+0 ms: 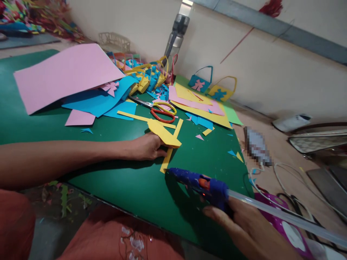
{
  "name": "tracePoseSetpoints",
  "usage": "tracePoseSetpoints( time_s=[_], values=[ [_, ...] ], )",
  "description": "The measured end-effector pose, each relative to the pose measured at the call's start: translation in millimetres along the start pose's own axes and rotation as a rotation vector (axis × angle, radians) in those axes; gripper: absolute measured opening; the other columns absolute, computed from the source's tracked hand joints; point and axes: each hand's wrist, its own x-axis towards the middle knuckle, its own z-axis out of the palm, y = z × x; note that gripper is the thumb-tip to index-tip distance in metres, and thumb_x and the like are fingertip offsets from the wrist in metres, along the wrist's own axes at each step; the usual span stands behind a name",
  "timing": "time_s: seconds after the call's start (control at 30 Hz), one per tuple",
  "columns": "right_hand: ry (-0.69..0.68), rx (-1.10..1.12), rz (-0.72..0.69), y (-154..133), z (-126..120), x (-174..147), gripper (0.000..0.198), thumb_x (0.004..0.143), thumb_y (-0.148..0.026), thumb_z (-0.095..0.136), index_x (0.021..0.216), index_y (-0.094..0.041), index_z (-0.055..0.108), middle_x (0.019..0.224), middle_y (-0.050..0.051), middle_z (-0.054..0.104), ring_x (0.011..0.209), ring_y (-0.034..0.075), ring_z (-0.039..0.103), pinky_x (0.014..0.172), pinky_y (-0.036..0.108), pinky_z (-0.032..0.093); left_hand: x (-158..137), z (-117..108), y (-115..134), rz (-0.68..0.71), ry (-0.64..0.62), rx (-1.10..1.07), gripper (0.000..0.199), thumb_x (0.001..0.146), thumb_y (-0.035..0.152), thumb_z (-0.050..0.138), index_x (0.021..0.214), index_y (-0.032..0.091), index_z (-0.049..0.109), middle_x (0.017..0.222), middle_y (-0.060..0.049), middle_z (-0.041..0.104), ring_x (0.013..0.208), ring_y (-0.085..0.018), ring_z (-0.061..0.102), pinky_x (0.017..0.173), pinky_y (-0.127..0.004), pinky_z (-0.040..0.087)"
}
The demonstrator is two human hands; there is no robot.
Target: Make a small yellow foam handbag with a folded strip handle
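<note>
My left hand (148, 147) is closed on a folded yellow paper piece (162, 133), its fingers partly hidden behind the paper. Under and beside that piece lies a yellow paper strip (167, 160) on the green tabletop. My right hand (244, 224) grips a blue hot glue gun (200, 186) with an orange part and a small red light. A long clear glue stick (273, 209) sticks out of its back. The gun's nozzle is at the near end of the yellow strip; whether it touches the paper I cannot tell. Scissors (162, 111) with red and yellow handles lie just beyond.
Pink sheets (70, 74) and blue paper (92, 101) cover the table's left back. Yellow and pink sheets (200, 104) lie at the right back. Small paper bags, one blue (200, 83) and one yellow (221, 90), lean near the wall. White cables (287, 180) run along the right side.
</note>
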Motion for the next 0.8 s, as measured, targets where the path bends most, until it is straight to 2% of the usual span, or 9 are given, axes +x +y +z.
tracePoseSetpoints(
  time_s=[0.2,0.37,0.53,0.63,0.8],
  values=[
    [-0.014,0.032,-0.003,-2,1,2,0.030,0.079,-0.048,0.045,0.082,-0.026,0.066,0.062,0.002,0.067,0.059,0.021,0.063,0.053,0.029,0.051,1,2,-3,0.015,0.007,-0.022,0.029,0.079,0.020,0.060,0.107,0.017,0.066,0.108,-0.008,0.068,0.100,-0.024,0.062,0.087,-0.033,0.047],
    [0.012,0.026,0.020,-4,-3,8,0.028,0.078,-0.044,0.046,0.082,-0.025,0.066,0.060,0.002,0.066,0.052,0.020,0.061,0.048,0.027,0.048,1,1,-3,0.057,0.001,-0.005,0.026,0.080,0.018,0.059,0.105,0.017,0.066,0.109,-0.007,0.068,0.098,-0.020,0.062,0.086,-0.030,0.046],
    [0.021,0.021,0.015,-2,-2,0,0.032,0.079,-0.047,0.046,0.093,-0.027,0.067,0.067,0.002,0.068,0.062,0.021,0.064,0.056,0.029,0.051,0,1,-2,0.014,0.001,0.023,0.027,0.080,0.019,0.060,0.106,0.015,0.066,0.105,-0.008,0.069,0.093,-0.020,0.064,0.083,-0.030,0.047],
    [-0.008,0.025,0.026,-1,1,2,0.036,0.080,-0.047,0.044,0.100,-0.026,0.066,0.068,0.002,0.069,0.060,0.021,0.064,0.056,0.029,0.051,0,1,-2,0.013,-0.008,0.007,0.026,0.080,0.019,0.059,0.105,0.016,0.066,0.106,-0.008,0.069,0.095,-0.021,0.064,0.083,-0.030,0.047],
    [0.005,0.040,0.021,-4,0,7,0.032,0.080,-0.044,0.045,0.095,-0.026,0.066,0.062,0.002,0.067,0.057,0.021,0.062,0.054,0.029,0.050,0,1,-4,0.081,0.006,-0.035,0.026,0.080,0.018,0.059,0.105,0.018,0.066,0.111,-0.006,0.067,0.102,-0.021,0.061,0.088,-0.030,0.045]
  ],
)
